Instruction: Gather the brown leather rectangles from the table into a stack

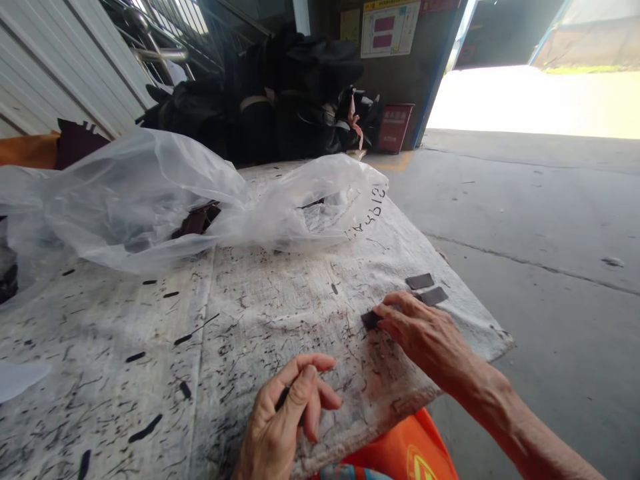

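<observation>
My right hand [420,328] reaches over the right part of the table, its fingertips pinched at a small dark flat rectangular piece [371,320] on the cloth. Just beyond its knuckles lie two similar grey-brown pieces, one farther off [420,281] and one nearer [434,296]. Nearer to me, my left hand [290,407] hovers above the table's front part with curled fingers and the thumb against the index finger. Something dark [282,399] shows inside that hand, mostly hidden by the fingers.
A whitish cloth-covered table [280,313] is strewn with dark threads and scraps [145,428]. Clear plastic bags [150,193] holding dark pieces lie across its far side. Black bundles [290,100] and a red bin [395,127] stand beyond. Concrete floor [550,220] borders the right edge.
</observation>
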Motion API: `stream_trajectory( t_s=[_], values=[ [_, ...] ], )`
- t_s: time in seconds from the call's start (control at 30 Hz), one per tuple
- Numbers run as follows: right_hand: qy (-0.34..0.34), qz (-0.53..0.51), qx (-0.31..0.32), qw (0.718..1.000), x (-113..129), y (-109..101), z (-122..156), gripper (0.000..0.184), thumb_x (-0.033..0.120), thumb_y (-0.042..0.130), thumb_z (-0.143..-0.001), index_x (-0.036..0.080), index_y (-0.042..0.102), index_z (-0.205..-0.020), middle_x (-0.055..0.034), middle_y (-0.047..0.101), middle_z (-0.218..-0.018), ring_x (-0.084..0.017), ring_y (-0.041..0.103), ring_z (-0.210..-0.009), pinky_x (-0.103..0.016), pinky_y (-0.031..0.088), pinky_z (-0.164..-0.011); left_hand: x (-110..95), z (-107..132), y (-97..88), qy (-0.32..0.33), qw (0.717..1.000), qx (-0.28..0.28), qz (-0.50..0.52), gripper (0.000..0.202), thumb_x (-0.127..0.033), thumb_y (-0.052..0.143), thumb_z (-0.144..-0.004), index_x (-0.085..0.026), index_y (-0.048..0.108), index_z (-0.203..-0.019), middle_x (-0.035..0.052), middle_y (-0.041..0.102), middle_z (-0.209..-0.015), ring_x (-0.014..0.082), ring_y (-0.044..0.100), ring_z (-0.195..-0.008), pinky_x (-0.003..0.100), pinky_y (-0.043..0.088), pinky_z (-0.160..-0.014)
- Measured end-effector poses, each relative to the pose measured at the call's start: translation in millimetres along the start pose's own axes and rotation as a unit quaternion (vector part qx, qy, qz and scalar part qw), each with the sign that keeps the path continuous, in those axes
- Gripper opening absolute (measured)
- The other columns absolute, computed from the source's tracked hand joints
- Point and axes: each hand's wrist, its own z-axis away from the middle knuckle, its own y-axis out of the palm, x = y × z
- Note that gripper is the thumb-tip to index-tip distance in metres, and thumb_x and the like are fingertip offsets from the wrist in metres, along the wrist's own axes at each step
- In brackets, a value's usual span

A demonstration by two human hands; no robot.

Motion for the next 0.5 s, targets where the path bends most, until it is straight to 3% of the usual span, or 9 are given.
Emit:
stream_trajectory(
  t_s=[0.23, 0.3, 0.4, 0.5],
  values=[
    [-0.002, -0.076, 0.138, 0.987, -14.4, -24.1, -35.2, 0.004, 0.018, 0.056, -0.084, 0.02, 0.06, -0.085, -0.0023, 0.059, -0.087, -0.015, 0.057, -0.07, -0.026, 0.04, -0.062, -2.7, -0.3, 0.7, -0.018, 1.0, -0.013, 0.01, 0.025, -0.039, 0.059, -0.081, -0.017, 0.069, -0.088, -0.0052, 0.041, -0.044, 0.0163, 0.059, -0.065, 0.025, 0.046, -0.072],
    [-0.015, -0.11, 0.164, 0.98, -16.5, -29.7, -41.8, 0.006, 0.016, 0.057, -0.082, 0.02, 0.057, -0.077, 0.0002, 0.058, -0.08, -0.013, 0.054, -0.066, -0.025, 0.037, -0.062, -3.1, -0.5, 0.5, -0.026, 0.999, -0.02, 0.012, 0.024, -0.038, 0.058, -0.081, -0.017, 0.069, -0.088, -0.0052, 0.042, -0.045, 0.0162, 0.06, -0.066, 0.024, 0.045, -0.072],
    [-0.022, -0.162, 0.18, 0.97, -17.0, -34.6, -39.2, 0.009, 0.015, 0.056, -0.081, 0.02, 0.055, -0.073, 0.0016, 0.058, -0.076, -0.012, 0.05, -0.064, -0.024, 0.035, -0.06, -2.6, -2.3, -0.6, -0.034, 0.999, -0.021, 0.019, 0.025, -0.038, 0.057, -0.083, -0.017, 0.068, -0.089, -0.0054, 0.04, -0.045, 0.0169, 0.06, -0.067, 0.024, 0.045, -0.07],
    [0.029, -0.201, 0.175, 0.963, -15.0, -38.9, -25.3, 0.009, 0.018, 0.055, -0.082, 0.021, 0.056, -0.073, 0.0023, 0.056, -0.07, -0.012, 0.047, -0.061, -0.024, 0.033, -0.056, -0.3, -5.2, -2.3, -0.033, 0.999, -0.004, 0.022, 0.027, -0.04, 0.057, -0.083, -0.016, 0.068, -0.09, -0.0051, 0.041, -0.045, 0.0176, 0.06, -0.068, 0.026, 0.046, -0.071]
  ],
)
